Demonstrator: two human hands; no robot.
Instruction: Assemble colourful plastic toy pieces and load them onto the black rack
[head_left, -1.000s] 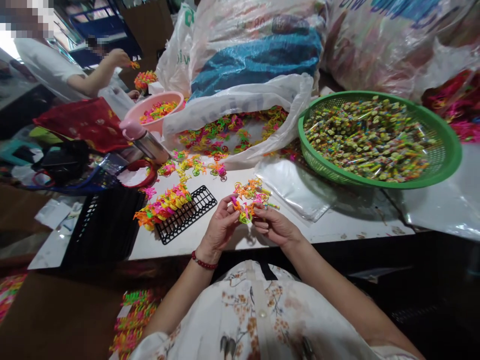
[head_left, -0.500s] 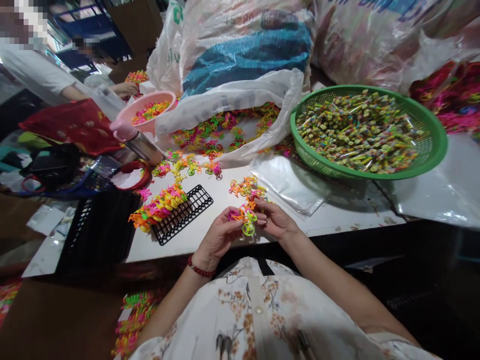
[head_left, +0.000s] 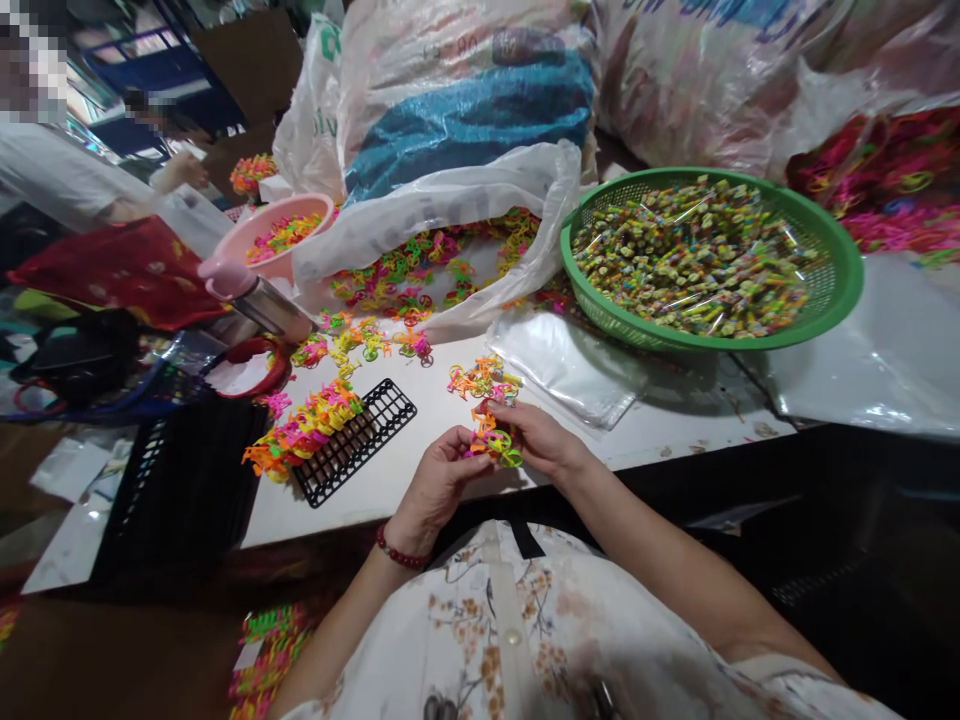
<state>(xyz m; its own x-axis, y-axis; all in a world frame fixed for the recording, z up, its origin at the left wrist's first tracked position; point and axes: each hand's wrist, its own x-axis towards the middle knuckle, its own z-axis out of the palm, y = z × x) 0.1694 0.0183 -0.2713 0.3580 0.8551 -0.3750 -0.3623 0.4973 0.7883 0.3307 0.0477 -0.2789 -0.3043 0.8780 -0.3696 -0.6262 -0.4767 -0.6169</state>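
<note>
My left hand [head_left: 444, 478] and my right hand [head_left: 546, 436] are close together over the table's front edge. Between their fingertips is a small plastic toy bicycle [head_left: 504, 449] with yellow-green wheels and orange and pink parts; both hands pinch it. Fingers cover some of it. Just beyond lies a small pile of similar toy bicycles [head_left: 480, 377]. To the left, a black plastic grid rack [head_left: 388, 408] lies on the white table [head_left: 420, 400], its left part filled with rows of orange, yellow and pink toys [head_left: 307, 428].
A green basket [head_left: 712, 342] of wrapped sticks stands at right, beside flat clear bags [head_left: 566, 365]. An open white bag [head_left: 450, 205] of toys lies behind. At left are a thermos [head_left: 259, 300], a pink basin [head_left: 274, 225] and stacked black racks [head_left: 176, 490]. A co-worker's sleeve [head_left: 60, 170] shows beyond.
The toy bicycle has turned between my fingers, its green wheels now tilted to the right. My view has shifted slightly. The co-worker's hand at the far left has lifted.
</note>
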